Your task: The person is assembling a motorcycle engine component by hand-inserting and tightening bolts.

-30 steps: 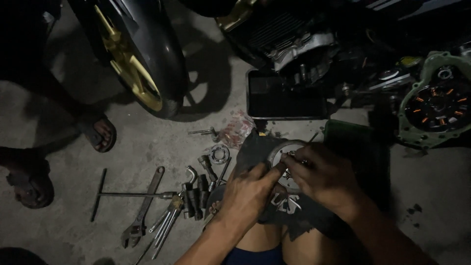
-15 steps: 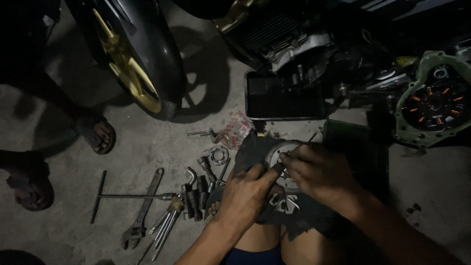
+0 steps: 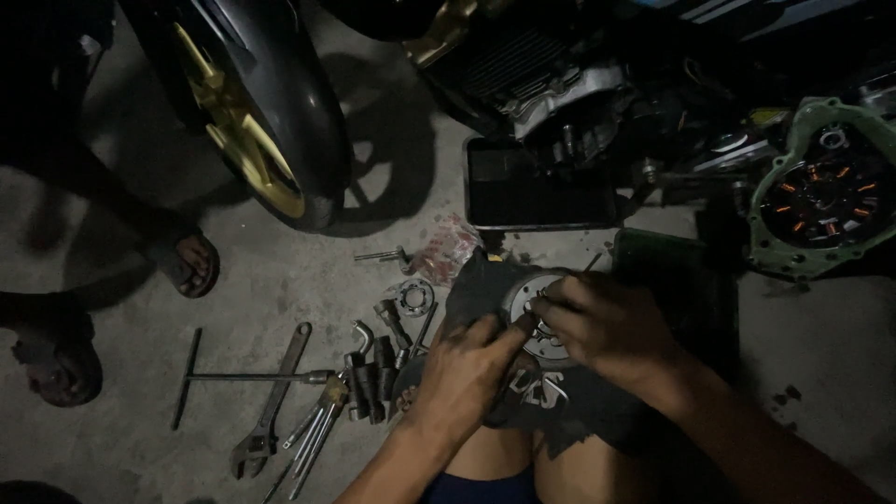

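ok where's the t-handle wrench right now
In the head view the T-handle wrench lies on the concrete floor at lower left, just left of the adjustable wrench and the socket pile, well left of the left hand.

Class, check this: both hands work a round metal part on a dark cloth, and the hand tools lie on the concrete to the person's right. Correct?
Not quite. In the head view the hand tools lie to the person's left. Both the left hand and right hand do work the round metal part on the dark cloth.
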